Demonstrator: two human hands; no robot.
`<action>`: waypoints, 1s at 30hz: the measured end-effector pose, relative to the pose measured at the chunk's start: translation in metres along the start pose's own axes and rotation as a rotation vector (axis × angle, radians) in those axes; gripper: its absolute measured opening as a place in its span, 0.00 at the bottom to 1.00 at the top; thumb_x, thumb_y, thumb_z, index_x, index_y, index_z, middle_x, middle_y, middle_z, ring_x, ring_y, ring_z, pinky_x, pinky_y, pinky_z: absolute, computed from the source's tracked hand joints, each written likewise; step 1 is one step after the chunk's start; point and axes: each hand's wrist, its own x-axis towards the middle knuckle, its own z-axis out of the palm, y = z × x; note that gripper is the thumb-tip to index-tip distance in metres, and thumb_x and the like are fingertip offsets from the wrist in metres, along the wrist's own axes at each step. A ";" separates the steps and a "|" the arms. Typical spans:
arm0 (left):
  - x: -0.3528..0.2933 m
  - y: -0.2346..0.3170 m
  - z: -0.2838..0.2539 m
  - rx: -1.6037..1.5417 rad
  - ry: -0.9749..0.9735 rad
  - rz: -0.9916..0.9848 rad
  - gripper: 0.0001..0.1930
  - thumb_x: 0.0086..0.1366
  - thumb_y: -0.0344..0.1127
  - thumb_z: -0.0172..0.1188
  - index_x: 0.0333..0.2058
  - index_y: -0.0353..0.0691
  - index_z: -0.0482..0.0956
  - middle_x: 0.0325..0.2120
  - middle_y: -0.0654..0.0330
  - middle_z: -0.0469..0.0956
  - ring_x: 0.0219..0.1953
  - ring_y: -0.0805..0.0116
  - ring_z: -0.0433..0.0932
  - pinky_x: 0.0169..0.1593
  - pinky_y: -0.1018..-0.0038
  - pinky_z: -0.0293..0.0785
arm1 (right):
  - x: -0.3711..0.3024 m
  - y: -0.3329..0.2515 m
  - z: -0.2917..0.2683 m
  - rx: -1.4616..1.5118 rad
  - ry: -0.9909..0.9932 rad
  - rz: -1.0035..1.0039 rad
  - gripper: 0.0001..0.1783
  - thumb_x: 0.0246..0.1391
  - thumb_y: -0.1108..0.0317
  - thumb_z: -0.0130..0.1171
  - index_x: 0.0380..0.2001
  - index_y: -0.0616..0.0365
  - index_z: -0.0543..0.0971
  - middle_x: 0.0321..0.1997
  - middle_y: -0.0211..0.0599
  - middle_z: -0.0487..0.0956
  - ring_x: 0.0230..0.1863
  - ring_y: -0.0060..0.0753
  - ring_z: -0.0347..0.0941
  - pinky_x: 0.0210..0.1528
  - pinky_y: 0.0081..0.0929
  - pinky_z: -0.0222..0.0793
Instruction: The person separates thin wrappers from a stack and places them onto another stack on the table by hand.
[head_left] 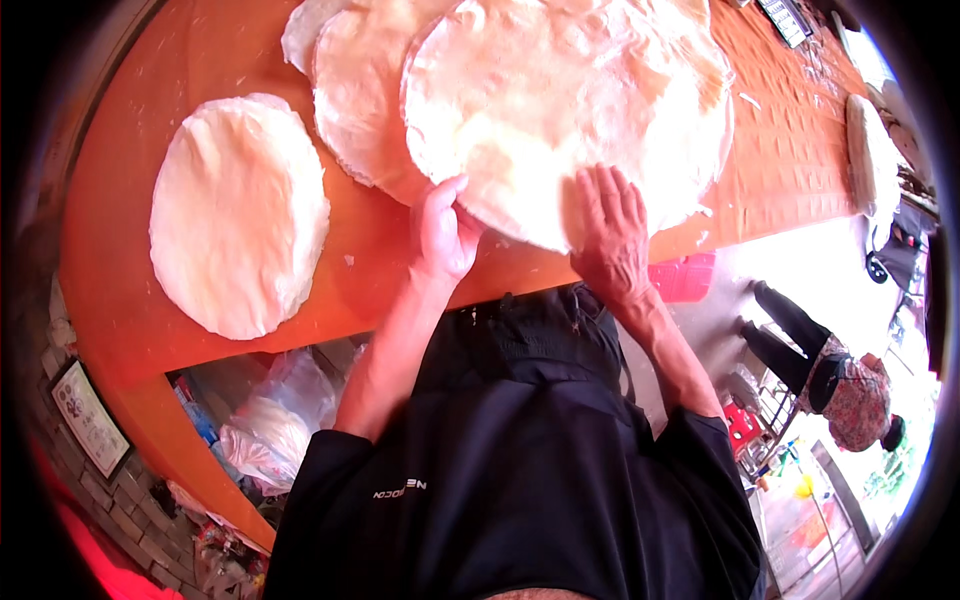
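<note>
Dough (540, 110): wrinkled rounds | left hand (445, 238): curled at edge, grip unclear | right hand (608, 235): flat atop

i see my dough sheets (560, 110) matt and wrinkled, the orange tabletop (115, 230) smooth here, dimpled there, my black shirt (540, 480) smooth cloth, the bags (285, 405) thin, crinkled, glossy plastic.

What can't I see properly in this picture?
In the head view:
Far edge of the top dough sheet: cut off by the picture's upper edge.
Part of the lower dough sheet: covered by the top one.
Dough under the right hand: hidden by that hand.
Markings on the framed sheet: too small.
</note>
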 end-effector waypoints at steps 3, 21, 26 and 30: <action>0.003 0.017 0.017 -0.067 -0.068 0.006 0.18 0.68 0.36 0.45 0.53 0.31 0.68 0.49 0.50 0.76 0.49 0.58 0.78 0.50 0.62 0.78 | 0.029 -0.004 0.002 0.101 0.070 -0.135 0.18 0.45 0.72 0.55 0.43 0.59 0.74 0.44 0.48 0.76 0.47 0.49 0.74 0.47 0.43 0.71; -0.033 0.059 -0.061 0.207 0.337 0.186 0.16 0.65 0.32 0.58 0.48 0.32 0.70 0.35 0.54 0.78 0.33 0.64 0.80 0.38 0.73 0.79 | 0.102 -0.029 0.012 0.106 -0.070 -0.289 0.11 0.41 0.75 0.53 0.31 0.54 0.78 0.31 0.40 0.79 0.39 0.47 0.75 0.35 0.39 0.72; -0.036 0.054 -0.064 0.176 0.265 0.114 0.16 0.65 0.33 0.58 0.48 0.31 0.69 0.35 0.52 0.78 0.32 0.60 0.81 0.37 0.71 0.80 | 0.096 -0.035 0.003 0.098 0.045 -0.263 0.13 0.41 0.78 0.55 0.34 0.54 0.78 0.35 0.38 0.80 0.39 0.47 0.75 0.37 0.39 0.73; -0.032 0.041 -0.073 0.025 0.062 0.080 0.15 0.66 0.34 0.57 0.49 0.34 0.70 0.40 0.53 0.78 0.36 0.59 0.81 0.42 0.64 0.80 | 0.114 -0.061 -0.012 0.094 0.002 -0.252 0.12 0.46 0.76 0.54 0.35 0.54 0.81 0.31 0.41 0.81 0.33 0.45 0.77 0.35 0.37 0.75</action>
